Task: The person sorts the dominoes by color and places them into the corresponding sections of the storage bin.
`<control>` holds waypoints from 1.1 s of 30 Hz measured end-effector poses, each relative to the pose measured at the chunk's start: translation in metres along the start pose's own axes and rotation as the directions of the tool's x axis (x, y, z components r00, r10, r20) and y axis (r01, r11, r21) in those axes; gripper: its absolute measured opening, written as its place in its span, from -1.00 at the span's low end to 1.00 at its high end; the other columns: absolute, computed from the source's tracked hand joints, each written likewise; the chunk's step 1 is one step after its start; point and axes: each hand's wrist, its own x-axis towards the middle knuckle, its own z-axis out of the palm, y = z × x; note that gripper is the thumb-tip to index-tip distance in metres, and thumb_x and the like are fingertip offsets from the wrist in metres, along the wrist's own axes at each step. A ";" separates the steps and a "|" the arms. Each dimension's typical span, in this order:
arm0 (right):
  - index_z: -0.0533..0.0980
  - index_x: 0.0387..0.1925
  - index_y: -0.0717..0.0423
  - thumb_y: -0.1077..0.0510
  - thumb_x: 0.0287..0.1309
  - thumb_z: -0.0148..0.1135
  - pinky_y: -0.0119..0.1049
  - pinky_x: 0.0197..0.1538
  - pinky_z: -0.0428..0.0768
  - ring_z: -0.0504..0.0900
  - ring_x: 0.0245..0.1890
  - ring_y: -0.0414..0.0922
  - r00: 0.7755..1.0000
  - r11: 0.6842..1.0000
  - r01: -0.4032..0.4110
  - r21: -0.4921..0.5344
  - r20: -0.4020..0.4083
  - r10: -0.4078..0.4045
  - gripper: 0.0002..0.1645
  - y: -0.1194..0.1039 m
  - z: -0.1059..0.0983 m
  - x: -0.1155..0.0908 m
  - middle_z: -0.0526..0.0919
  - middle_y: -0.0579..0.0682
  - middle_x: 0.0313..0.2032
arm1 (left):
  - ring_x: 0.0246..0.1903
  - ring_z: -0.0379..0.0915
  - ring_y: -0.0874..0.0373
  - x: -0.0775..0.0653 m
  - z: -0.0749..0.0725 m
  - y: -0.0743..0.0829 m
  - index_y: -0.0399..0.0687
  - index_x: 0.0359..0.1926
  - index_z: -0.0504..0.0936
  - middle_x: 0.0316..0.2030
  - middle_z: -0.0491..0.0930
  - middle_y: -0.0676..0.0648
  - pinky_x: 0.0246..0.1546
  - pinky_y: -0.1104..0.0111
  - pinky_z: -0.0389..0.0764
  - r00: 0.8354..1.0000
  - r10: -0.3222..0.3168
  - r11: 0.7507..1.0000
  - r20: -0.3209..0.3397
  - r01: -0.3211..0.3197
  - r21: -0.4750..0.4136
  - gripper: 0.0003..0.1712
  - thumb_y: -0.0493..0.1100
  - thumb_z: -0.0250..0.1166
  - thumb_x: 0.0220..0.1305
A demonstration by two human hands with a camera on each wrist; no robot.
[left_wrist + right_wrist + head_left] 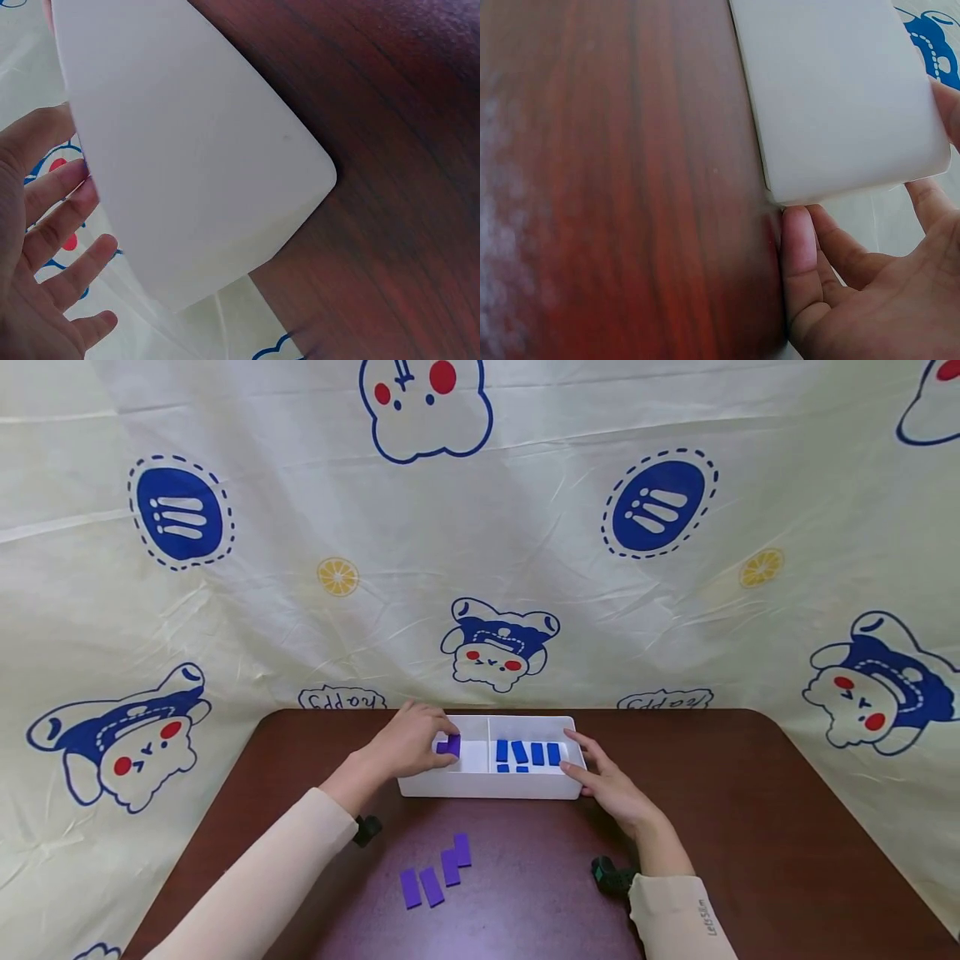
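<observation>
A white two-part box lies near the table's far edge. My left hand reaches over its left end and pinches a small purple tile between thumb and fingers above the left compartment. Another purple tile shows just beside it, partly hidden by the hand. My right hand holds the box's right end, thumb and forefinger at the rim. Several blue tiles stand in the right compartment. In the left wrist view, the hand's other fingers spread outside the box wall, and the pinched tile is hidden.
Several loose purple tiles lie on the brown table in front of the box. A patterned cloth hangs behind the table's far edge. The box's front wall blocks much of both wrist views.
</observation>
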 end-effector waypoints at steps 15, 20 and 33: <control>0.01 0.60 -0.50 -0.26 0.41 0.21 -0.04 0.29 0.45 0.20 0.46 0.22 1.000 1.000 -0.012 0.016 -0.001 0.012 -0.11 -0.001 0.000 -0.002 0.02 0.21 0.58 | 0.37 0.39 0.00 0.018 0.026 -0.013 0.12 0.05 0.79 0.11 0.70 0.07 0.51 -0.36 -0.13 0.997 -0.067 0.998 0.033 0.067 0.015 -0.56 0.13 0.53 0.19; 0.02 0.60 -0.52 -0.27 0.40 0.21 -0.05 0.28 0.45 0.21 0.46 0.22 1.000 1.000 -0.016 0.016 0.001 0.016 -0.11 0.000 0.001 -0.001 0.03 0.21 0.58 | 0.41 0.31 -0.04 0.021 0.035 -0.018 0.12 0.07 0.79 0.17 0.69 0.06 0.51 -0.35 -0.09 0.994 -0.099 0.995 0.043 0.099 -0.011 -0.55 0.14 0.52 0.20; 0.01 0.60 -0.49 -0.26 0.41 0.21 -0.22 0.16 0.44 0.18 0.45 0.20 1.000 1.000 -0.016 -0.001 -0.006 0.015 -0.12 -0.002 0.002 0.000 0.02 0.20 0.58 | 0.31 0.33 0.00 0.024 0.043 -0.020 0.17 0.06 0.80 0.12 0.73 0.10 0.50 -0.22 -0.03 0.990 -0.131 0.991 0.057 0.132 -0.012 -0.54 0.17 0.55 0.15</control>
